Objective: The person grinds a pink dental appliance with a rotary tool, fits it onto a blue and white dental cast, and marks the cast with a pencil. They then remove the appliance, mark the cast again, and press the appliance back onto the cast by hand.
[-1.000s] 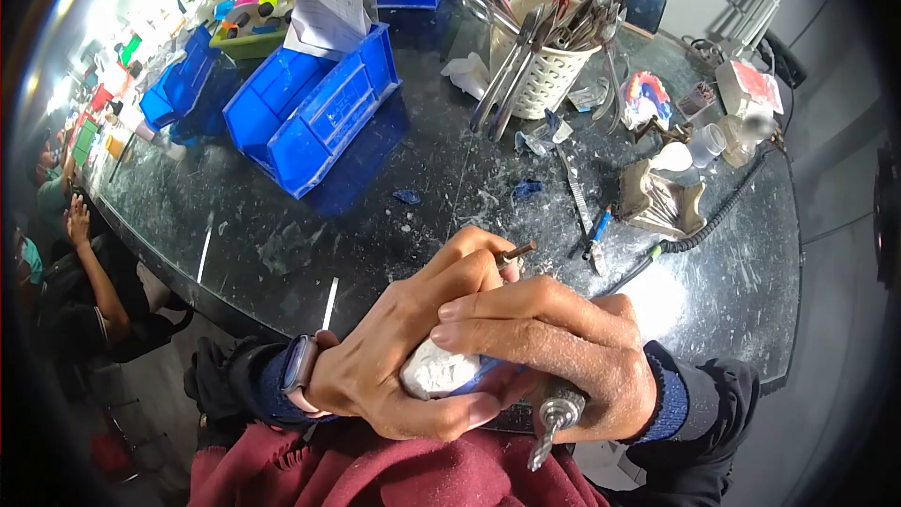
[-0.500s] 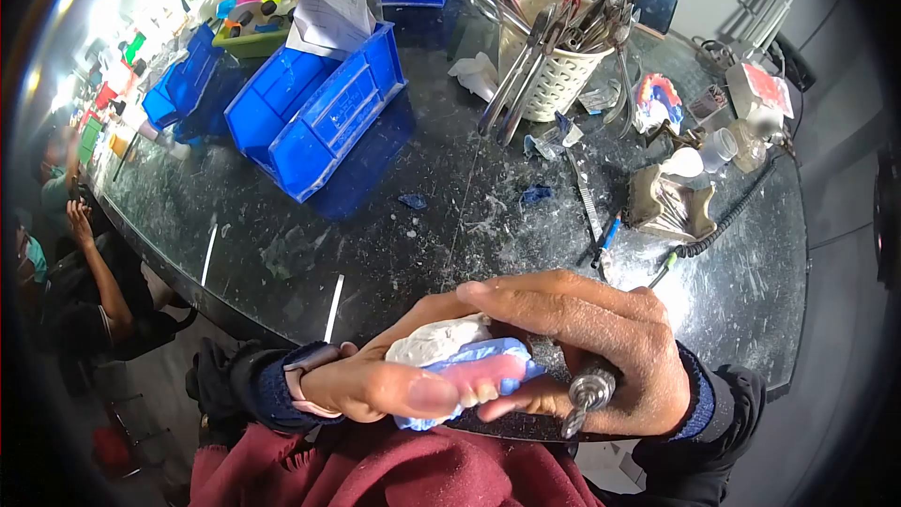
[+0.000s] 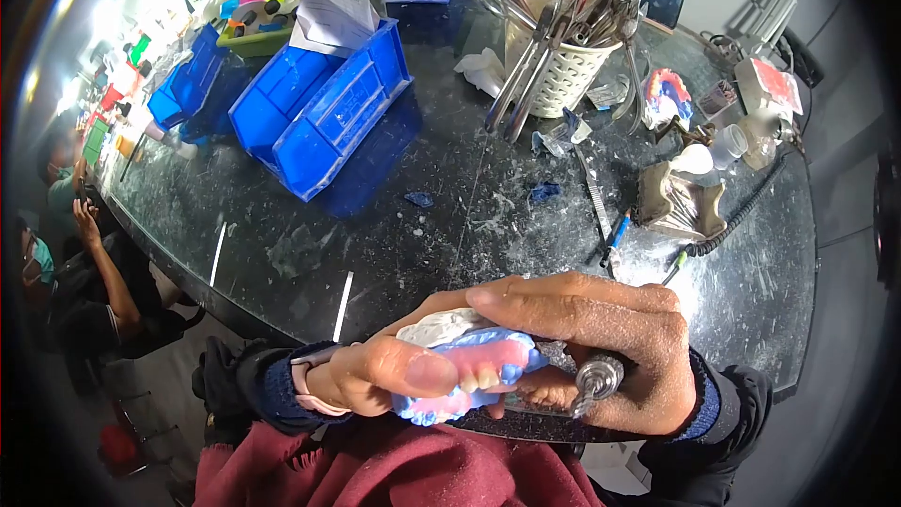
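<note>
My left hand (image 3: pixel 375 376) is wrapped round a dental model (image 3: pixel 488 354) with pink gum, a few pale teeth, blue material and a white plaster back. Its thumb presses on the front, and a lower pink and blue part shows beneath. My right hand (image 3: pixel 633 347), dusted with white powder, grips a metal rotary handpiece (image 3: pixel 601 377), its bur pointing down and toward me. The right fingers reach over the top of the model and sit against or very near it. Most of the handpiece body is hidden by the right hand.
Beyond my hands stand a blue bin (image 3: pixel 319 117) with papers and a white basket (image 3: pixel 558 75) of metal tools. At the right are a beige holder (image 3: pixel 680 205), a coiled cord (image 3: pixel 741 208) and another dental model (image 3: pixel 667 99). Another person's arm (image 3: pixel 111 268) shows at the left.
The dental model has tilted in my left hand, so more of its lower pink and blue part shows. The handpiece has turned slightly. The whole view has shifted a little.
</note>
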The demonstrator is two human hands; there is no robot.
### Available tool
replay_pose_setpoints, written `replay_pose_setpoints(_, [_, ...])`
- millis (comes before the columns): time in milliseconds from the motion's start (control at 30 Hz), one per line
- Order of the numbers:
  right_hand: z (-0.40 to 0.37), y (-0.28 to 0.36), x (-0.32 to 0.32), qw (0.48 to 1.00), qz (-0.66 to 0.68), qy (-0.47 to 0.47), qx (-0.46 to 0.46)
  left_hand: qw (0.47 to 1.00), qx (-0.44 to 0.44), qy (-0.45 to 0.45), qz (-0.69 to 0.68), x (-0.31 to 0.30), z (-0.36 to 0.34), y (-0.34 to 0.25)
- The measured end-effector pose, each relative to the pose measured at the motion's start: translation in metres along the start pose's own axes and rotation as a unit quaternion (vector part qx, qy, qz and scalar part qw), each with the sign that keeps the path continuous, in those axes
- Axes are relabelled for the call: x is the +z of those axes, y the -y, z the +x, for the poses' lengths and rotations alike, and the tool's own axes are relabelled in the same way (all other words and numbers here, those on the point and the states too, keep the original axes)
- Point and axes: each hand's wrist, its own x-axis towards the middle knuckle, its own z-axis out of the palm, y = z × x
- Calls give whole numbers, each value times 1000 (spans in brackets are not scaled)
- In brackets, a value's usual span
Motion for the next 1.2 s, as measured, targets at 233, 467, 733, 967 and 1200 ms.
replay_pose_setpoints(233, [-1, -4, -6, 999, 1, 37, -5, 999, 33, -14, -2, 6, 4, -1])
replay_pose_setpoints(467, [-3, -1, -4, 998, 26, 31, 51, 999, 30, 24, -17, 3, 6, 2])
replay_pose_setpoints(733, [-1, 2, -5, 995, 24, 32, 87, 997, 46, 51, -40, -2, 8, 5])
replay_pose_setpoints(967, [-1, -1, -5, 996, 19, 23, 81, 991, 85, 78, -67, -6, 9, 10])
replay_pose_setpoints(1200, [0, -4, 2, 998, 12, -27, 50, 989, 105, 80, -71, -7, 10, 12])
